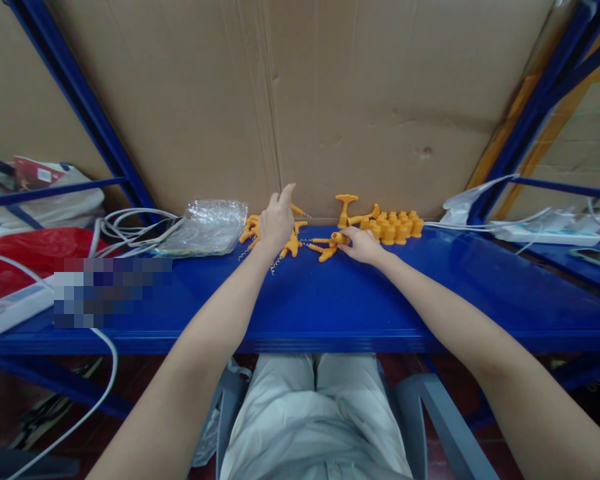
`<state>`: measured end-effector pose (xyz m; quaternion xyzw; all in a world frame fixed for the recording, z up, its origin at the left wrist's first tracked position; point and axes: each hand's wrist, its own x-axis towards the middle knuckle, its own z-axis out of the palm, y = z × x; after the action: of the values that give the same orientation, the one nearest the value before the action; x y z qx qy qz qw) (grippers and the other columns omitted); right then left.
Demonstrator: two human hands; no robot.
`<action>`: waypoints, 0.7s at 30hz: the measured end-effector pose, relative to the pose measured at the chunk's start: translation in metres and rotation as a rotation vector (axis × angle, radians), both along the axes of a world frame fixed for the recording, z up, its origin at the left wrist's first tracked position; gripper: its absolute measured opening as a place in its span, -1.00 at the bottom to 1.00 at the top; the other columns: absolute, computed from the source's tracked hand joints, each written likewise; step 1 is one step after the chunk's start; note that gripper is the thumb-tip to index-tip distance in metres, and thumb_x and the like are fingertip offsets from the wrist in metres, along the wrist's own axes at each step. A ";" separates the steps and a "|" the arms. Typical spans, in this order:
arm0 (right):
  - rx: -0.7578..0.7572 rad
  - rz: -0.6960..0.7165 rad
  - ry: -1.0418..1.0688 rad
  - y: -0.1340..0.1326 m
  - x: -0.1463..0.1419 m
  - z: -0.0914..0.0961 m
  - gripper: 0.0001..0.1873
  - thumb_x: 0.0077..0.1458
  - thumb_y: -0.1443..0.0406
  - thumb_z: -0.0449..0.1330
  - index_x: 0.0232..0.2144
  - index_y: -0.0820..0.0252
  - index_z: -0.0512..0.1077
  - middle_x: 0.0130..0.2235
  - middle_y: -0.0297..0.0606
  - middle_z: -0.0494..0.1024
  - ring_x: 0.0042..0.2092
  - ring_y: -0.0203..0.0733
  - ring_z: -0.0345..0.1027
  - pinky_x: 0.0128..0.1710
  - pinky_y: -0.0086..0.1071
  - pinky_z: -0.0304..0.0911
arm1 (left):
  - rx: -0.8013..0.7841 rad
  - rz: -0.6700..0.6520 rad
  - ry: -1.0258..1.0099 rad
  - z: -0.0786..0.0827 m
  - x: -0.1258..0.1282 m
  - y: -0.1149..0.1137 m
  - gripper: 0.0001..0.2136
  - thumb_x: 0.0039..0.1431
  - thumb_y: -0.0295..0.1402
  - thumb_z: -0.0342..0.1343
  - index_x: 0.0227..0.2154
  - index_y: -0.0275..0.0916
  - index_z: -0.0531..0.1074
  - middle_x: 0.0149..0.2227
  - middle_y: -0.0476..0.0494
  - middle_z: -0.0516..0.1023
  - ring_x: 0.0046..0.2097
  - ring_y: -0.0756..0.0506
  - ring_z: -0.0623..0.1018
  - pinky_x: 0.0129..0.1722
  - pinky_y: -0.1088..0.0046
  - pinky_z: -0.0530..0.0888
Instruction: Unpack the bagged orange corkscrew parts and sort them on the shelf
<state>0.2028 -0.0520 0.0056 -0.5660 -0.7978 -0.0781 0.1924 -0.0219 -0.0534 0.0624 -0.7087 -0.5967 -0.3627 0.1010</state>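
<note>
My left hand (pixel 277 220) rests palm down on a heap of orange plastic claw-shaped pieces (pixel 293 245) with small metal chains, at the back of the blue shelf (pixel 300 300). Its fingers lie stretched over the heap. My right hand (pixel 363 244) pinches one orange piece (pixel 338 238) between thumb and fingers, just right of the heap. Behind it stands an upright orange T-shaped part (pixel 346 208). A tight group of several orange cap-like parts (pixel 394 227) sits to the right of that.
A crumpled clear plastic bag (pixel 207 227) and coiled white cables (pixel 125 227) lie to the left. A red bag (pixel 25 257) is at far left. A white power strip (pixel 545 232) lies at right. A cardboard sheet (pixel 300 100) backs the shelf.
</note>
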 end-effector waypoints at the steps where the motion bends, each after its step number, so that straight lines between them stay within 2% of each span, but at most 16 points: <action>1: -0.010 0.021 0.001 0.001 0.000 -0.001 -0.64 0.24 0.26 0.14 0.06 0.18 0.48 0.07 -0.06 0.58 0.08 0.05 0.45 0.01 -0.17 0.28 | 0.012 -0.037 -0.027 -0.001 0.000 0.003 -0.50 0.40 -0.44 -0.28 0.34 -0.06 0.20 0.13 -0.21 0.51 0.09 -0.18 0.53 0.05 0.33 0.42; 4: -0.052 0.065 0.007 0.003 0.000 -0.004 -0.64 0.23 0.29 0.18 0.07 0.17 0.48 0.09 -0.09 0.57 0.10 0.01 0.45 0.03 -0.21 0.29 | 0.011 -0.176 -0.111 -0.009 0.002 0.015 -0.51 0.37 -0.49 -0.29 0.21 -0.11 0.35 0.09 -0.16 0.56 0.09 -0.12 0.52 0.08 0.36 0.43; 8: -0.084 0.063 0.001 0.004 0.000 -0.003 -0.60 0.22 0.31 0.21 0.10 0.18 0.47 0.12 -0.08 0.56 0.14 0.02 0.44 0.08 -0.20 0.30 | -0.172 -0.280 -0.110 -0.023 0.005 0.031 -0.60 0.33 -0.51 -0.25 0.01 -0.22 0.46 -0.02 -0.15 0.62 0.01 -0.09 0.57 0.02 0.36 0.48; 11: -0.085 0.031 -0.018 0.002 0.001 0.000 -0.61 0.23 0.30 0.20 0.09 0.19 0.48 0.12 -0.06 0.57 0.14 0.04 0.44 0.09 -0.18 0.29 | -0.357 -0.258 0.055 -0.032 0.003 0.034 -0.71 0.30 -0.43 -0.06 0.01 -0.21 0.44 -0.08 -0.15 0.64 -0.05 -0.13 0.61 -0.06 0.35 0.50; 14: -0.080 -0.009 -0.045 -0.001 0.003 0.003 -0.65 0.23 0.28 0.20 0.06 0.15 0.50 0.09 -0.10 0.59 0.12 0.03 0.46 0.08 -0.20 0.30 | -0.409 -0.197 0.257 -0.034 0.000 0.029 -0.65 0.21 -0.38 0.10 0.06 -0.18 0.41 0.01 -0.22 0.62 0.05 -0.22 0.59 -0.01 0.32 0.48; 17: -0.081 -0.080 -0.065 -0.001 0.005 0.005 -0.65 0.25 0.26 0.18 0.05 0.17 0.50 0.08 -0.07 0.59 0.12 0.05 0.47 0.06 -0.20 0.32 | -0.399 -0.130 0.353 -0.032 0.000 0.023 -0.60 0.16 -0.40 0.11 0.08 -0.17 0.40 0.06 -0.25 0.59 0.11 -0.28 0.56 0.02 0.31 0.45; 21: -0.085 -0.164 -0.079 0.002 0.008 0.005 -0.65 0.24 0.29 0.17 0.06 0.24 0.49 0.08 0.01 0.59 0.10 0.05 0.49 0.03 -0.21 0.35 | -0.402 -0.101 0.364 -0.029 0.002 0.020 -0.66 0.19 -0.35 0.08 0.04 -0.20 0.40 0.00 -0.27 0.62 0.05 -0.28 0.58 -0.06 0.31 0.46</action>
<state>0.2108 -0.0502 0.0101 -0.6335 -0.7584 -0.0816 0.1296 -0.0203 -0.0337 0.0339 -0.7970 -0.5924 -0.1083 0.0458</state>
